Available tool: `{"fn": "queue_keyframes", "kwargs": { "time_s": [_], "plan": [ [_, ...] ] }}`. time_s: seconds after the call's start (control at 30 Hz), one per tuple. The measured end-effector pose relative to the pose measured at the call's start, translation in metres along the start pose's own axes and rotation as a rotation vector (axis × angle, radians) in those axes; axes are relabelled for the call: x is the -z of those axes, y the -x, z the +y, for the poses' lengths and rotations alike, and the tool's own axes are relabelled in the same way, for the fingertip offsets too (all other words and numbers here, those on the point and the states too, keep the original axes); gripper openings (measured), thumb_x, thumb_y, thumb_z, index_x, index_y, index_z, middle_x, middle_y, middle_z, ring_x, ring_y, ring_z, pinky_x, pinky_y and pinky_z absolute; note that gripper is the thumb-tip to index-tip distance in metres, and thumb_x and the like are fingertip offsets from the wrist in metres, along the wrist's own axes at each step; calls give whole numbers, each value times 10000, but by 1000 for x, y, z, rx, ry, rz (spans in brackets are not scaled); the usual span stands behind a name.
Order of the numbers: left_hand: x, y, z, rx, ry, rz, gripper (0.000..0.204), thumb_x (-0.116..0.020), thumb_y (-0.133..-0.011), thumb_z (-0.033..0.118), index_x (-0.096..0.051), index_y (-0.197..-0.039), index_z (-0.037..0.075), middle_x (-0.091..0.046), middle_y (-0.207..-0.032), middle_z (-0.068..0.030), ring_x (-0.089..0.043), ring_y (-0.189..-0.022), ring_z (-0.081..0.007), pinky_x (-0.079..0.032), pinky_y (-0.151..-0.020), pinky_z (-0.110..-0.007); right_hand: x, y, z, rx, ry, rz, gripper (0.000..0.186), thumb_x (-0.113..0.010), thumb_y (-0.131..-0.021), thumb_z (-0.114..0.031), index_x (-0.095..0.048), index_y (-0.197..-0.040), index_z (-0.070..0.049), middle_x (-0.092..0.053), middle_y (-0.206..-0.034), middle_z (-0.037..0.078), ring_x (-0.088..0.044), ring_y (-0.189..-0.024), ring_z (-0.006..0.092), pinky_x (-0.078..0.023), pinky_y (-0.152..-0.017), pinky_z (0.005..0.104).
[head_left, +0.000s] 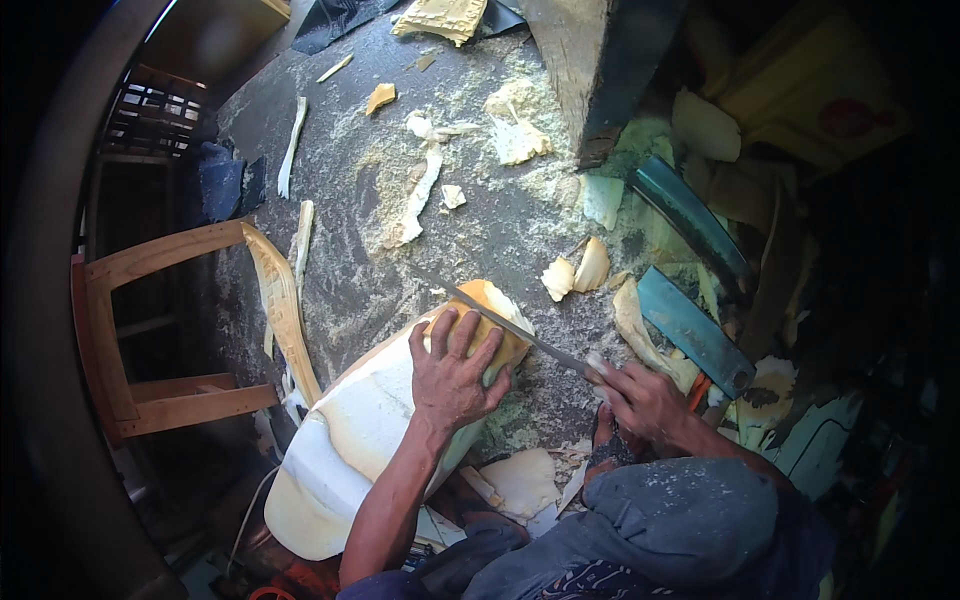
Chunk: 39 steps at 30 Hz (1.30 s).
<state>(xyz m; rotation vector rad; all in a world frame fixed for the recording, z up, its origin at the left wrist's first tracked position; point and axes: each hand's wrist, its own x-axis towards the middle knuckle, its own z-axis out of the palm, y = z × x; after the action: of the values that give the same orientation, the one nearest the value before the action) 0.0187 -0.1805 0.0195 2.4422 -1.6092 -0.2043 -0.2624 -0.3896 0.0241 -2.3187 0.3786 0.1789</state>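
Note:
A long, white shaped foam piece (375, 410), like a seat cushion, lies slanted in front of me, its far end yellowish. My left hand (455, 375) presses on it near that end, fingers spread over the surface. In my right hand (635, 400) is a long, thin dark knife (530, 338), its handle hidden in my closed fingers. The blade slants up and left across the foam's yellowish end, just beyond my left fingertips. Whether its edge is cutting into the foam, I cannot tell.
Foam scraps (520, 140) and crumbs litter the dark floor (340, 230). A wooden frame (170, 240) stands at the left, with a curved foam strip (280, 310) by it. Two teal curved pieces (690, 325) lie at the right. A wooden post (570, 60) rises at the top.

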Motion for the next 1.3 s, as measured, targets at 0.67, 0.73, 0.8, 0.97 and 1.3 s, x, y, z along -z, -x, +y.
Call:
{"fn": "queue_keyframes", "kwargs": {
  "time_s": [0.67, 0.73, 0.8, 0.97, 1.3],
  "plan": [
    [-5, 0, -1, -2, 8, 21, 531, -812, -765, 433, -722, -1238, 208, -556, -1395, -107, -451, -1378, -343, -330, -1124, -641, -35, -35, -6, 96, 140, 165, 507, -677, -984, -209, -607, -1469, -78, -595, -784, 95, -646, -595, 268, -572, -558, 405],
    [-4, 0, 0, -4, 5, 34, 539, -816, -760, 431, -720, -1241, 208, -549, -1401, -109, -448, -1381, -345, -333, -1118, -635, -32, -25, -7, -8, 11, 172, 488, -679, -991, -220, -618, -1456, -84, -596, -794, 98, -638, -595, 276, -562, -553, 419],
    [-2, 1, 1, -9, -15, 9, 541, -816, -759, 432, -718, -1242, 208, -548, -1401, -111, -451, -1378, -348, -332, -1120, -634, -32, -19, -4, -65, -54, 220, 450, -681, -1003, -237, -637, -1428, -96, -600, -808, 102, -633, -607, 290, -546, -552, 439],
    [-3, 0, -1, -9, 7, -4, 529, -809, -774, 416, -711, -1242, 189, -543, -1394, -122, -446, -1377, -360, -324, -1127, -608, -36, -21, 1, -21, -30, 198, 441, -685, -1001, -226, -648, -1415, -80, -598, -773, 98, -642, -621, 281, -547, -550, 430],
    [2, 6, 4, -17, 11, 31, 493, -802, -782, 401, -716, -1213, 178, -565, -1347, -117, -473, -1337, -359, -343, -1097, -599, -53, -3, 12, -19, -54, 196, 412, -696, -991, -238, -684, -1364, -64, -661, -837, 131, -656, -614, 281, -585, -588, 398]
  ]
}}
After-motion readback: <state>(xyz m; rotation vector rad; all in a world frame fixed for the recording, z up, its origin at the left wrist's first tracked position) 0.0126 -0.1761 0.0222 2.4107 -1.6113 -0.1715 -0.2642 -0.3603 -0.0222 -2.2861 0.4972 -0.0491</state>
